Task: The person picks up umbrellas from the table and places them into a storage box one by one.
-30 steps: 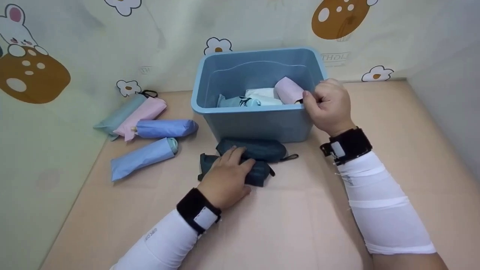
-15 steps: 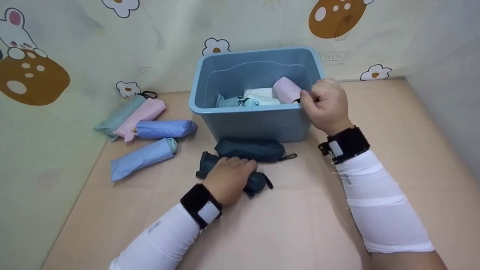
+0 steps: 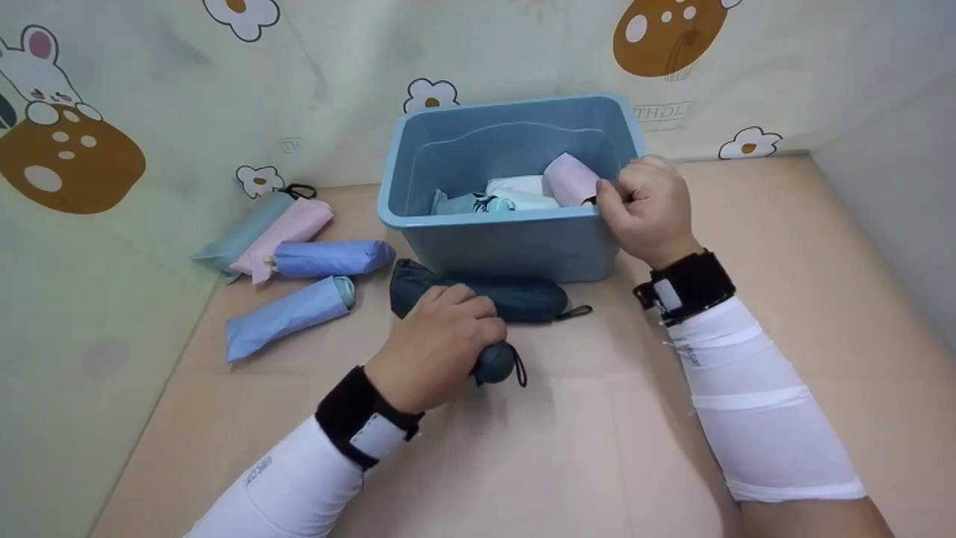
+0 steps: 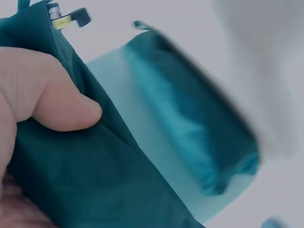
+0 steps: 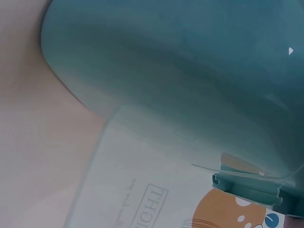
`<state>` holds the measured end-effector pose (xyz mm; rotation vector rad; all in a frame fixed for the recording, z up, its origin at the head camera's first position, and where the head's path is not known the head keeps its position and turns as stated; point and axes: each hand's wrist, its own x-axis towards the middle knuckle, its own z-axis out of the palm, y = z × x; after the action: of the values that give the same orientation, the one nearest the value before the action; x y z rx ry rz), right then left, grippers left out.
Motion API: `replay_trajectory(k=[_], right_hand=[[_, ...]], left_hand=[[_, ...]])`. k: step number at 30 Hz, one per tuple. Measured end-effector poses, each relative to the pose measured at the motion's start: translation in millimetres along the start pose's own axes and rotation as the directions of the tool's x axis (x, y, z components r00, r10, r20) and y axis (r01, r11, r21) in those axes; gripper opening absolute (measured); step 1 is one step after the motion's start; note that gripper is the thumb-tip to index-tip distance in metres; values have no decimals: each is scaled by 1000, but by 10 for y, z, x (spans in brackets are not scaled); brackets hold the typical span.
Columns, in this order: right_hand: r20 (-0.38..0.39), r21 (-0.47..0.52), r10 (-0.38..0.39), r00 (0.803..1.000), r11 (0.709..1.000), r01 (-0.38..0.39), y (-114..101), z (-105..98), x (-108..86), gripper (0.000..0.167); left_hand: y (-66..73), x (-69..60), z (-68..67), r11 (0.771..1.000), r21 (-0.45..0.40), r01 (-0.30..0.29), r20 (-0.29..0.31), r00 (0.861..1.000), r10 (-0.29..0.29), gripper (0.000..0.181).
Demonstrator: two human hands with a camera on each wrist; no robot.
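Note:
In the head view the left hand (image 3: 441, 344) grips a dark green folded umbrella (image 3: 494, 364), its strapped end towards the right front; the left wrist view shows the thumb (image 4: 71, 102) pressed along its fabric. Behind it a second dark umbrella (image 3: 526, 300) lies against the front of a blue bin (image 3: 508, 250). The right hand (image 3: 651, 213) holds the bin's front right rim, its fingers curled over. Inside the bin lie a pink umbrella (image 3: 572, 180), a white bundle (image 3: 523, 191) and a light teal one (image 3: 463, 202). The right wrist view shows mostly the bin's wall (image 5: 166, 71).
To the left on the table (image 3: 597, 448) lie a grey-green umbrella (image 3: 243, 233), a pink one (image 3: 287, 232), a blue one (image 3: 332, 258) and a light blue one (image 3: 287, 317). A patterned sheet (image 3: 336, 67) stands behind the bin.
The left hand has closed round the nearer dark umbrella, which has turned and shifted a little to the left. The right hand has stayed on the rim.

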<state>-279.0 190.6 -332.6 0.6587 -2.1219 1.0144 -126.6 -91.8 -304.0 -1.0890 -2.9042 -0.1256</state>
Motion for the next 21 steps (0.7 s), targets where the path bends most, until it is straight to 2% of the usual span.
replay_trajectory(k=[5, 9, 21], right_hand=[[0, 3, 1, 1000, 1000, -1, -14, -5, 12, 46], [8, 0, 2, 1000, 1000, -2, -19, -9, 13, 46], [-32, 24, -3, 999, 1000, 4, -1, 24, -5, 46]], left_hand=[[59, -26, -270, 999, 21, -40, -100, 994, 42, 22], [58, -35, -432, 998, 32, -58, -164, 985, 62, 24], [-33, 30, -650, 996, 80, -40, -281, 958, 61, 23]])
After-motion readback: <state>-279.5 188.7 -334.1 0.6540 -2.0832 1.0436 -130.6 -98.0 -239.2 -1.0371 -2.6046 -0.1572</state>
